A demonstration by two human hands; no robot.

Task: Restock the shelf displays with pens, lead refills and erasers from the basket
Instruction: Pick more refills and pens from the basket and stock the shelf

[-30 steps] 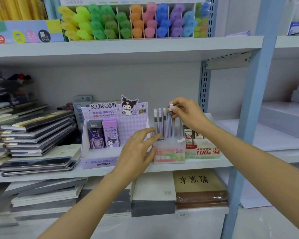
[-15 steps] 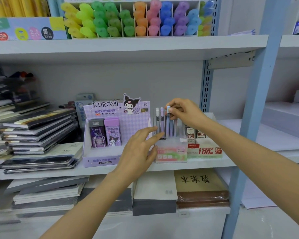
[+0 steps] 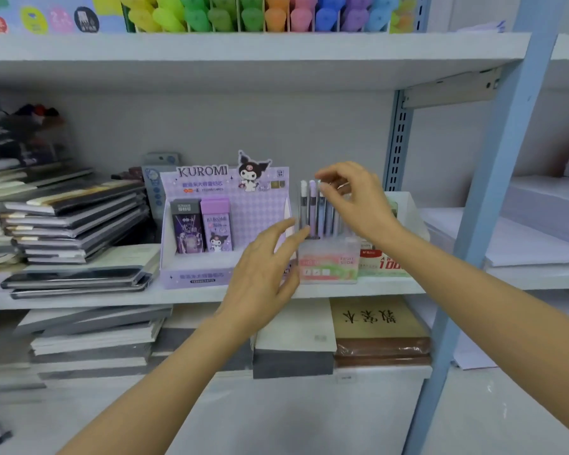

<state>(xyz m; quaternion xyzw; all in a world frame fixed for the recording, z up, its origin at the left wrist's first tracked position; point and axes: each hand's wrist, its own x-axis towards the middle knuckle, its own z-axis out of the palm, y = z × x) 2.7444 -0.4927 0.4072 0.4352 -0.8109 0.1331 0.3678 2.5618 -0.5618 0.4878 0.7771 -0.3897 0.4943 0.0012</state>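
1. Reaching in from below, the left hand lies flat-fingered and relaxed against the left side of the pen box, gripping nothing.
2. That box stands at the front edge of the middle shelf, with a red-and-white box just beside it on the right.
3. Upright pens fill the pen box, caps up.
4. The right hand hovers over the pen tops, fingers curled. Blur hides whether it pinches a pen.
5. Left of the pen box, touching or nearly so, sits a purple Kuromi display holding two refill cases.
6. Stacked notebooks lie farther left.
7. Coloured highlighters line the shelf above.
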